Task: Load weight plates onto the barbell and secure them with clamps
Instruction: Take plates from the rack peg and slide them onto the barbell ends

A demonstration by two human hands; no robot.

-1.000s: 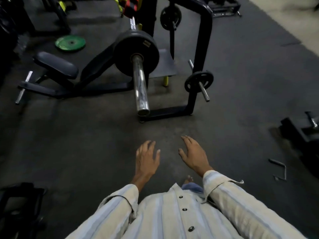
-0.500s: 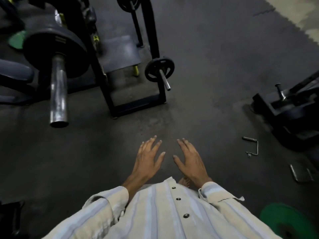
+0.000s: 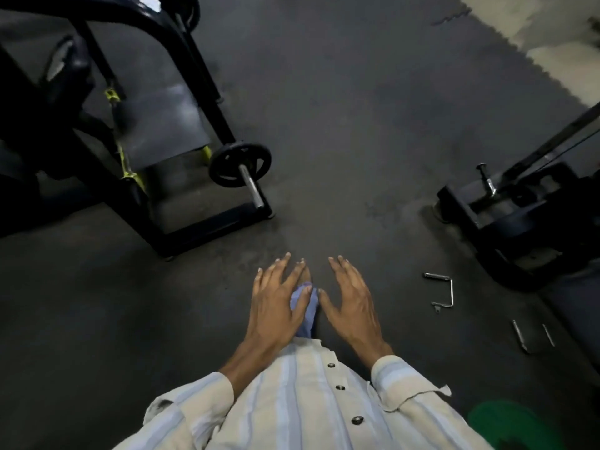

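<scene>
Here, dark rubber floor (image 3: pixel 341 125), gym rack (image 3: pixel 181 76).

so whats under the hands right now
Both hands, left and right, are open and empty over the dark rubber floor. Between them shows a blue-clad leg and part of a foot; the floor directly beneath the palms is covered.

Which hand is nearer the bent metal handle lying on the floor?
Right. The right hand hovers just to the left of the metal handle; the left hand is farther left, beyond the right hand. Both are empty.
</scene>
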